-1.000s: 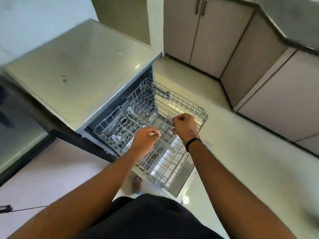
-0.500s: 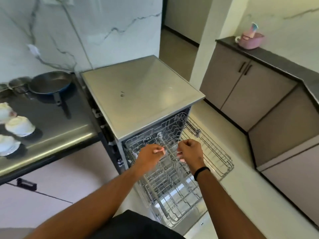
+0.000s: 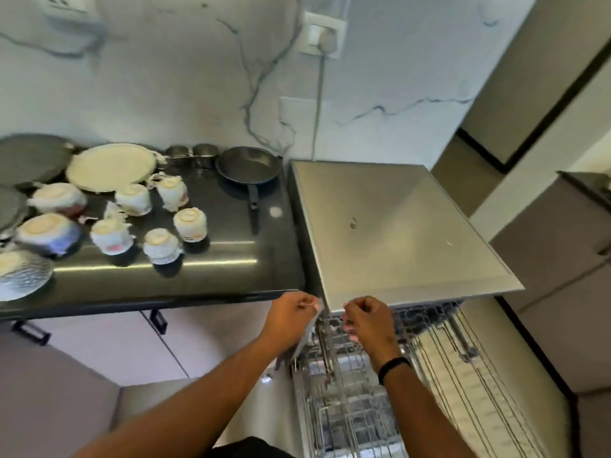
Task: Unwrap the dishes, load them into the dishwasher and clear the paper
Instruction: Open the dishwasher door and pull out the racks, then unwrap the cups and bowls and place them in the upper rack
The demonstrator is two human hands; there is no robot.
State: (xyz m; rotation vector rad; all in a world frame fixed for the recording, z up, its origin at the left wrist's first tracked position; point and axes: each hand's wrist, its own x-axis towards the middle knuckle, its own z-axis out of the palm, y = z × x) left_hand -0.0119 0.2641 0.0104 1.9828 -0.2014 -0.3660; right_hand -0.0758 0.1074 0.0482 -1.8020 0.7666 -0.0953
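Several dishes wrapped in white paper stand on the dark counter (image 3: 231,269) at the left: a wrapped plate (image 3: 110,166) at the back and wrapped cups (image 3: 190,223) in front of it. The dishwasher (image 3: 396,226) stands to the right of the counter with its wire rack (image 3: 347,411) pulled out below. My left hand (image 3: 291,314) and my right hand (image 3: 368,320) hover side by side at the dishwasher's front top edge, above the rack. Both are curled into fists, and I see nothing held in them.
A black frying pan (image 3: 248,166) and two small steel cups (image 3: 191,153) sit at the back of the counter. A patterned glass plate (image 3: 23,279) lies at the far left edge. Cabinets (image 3: 555,292) line the right side, and a plug and cord (image 3: 319,94) hang on the wall.
My view has lifted from the rack to the counter and wall, bringing the wrapped dishes into sight. Both fists stay closed and close together in front of the dishwasher.
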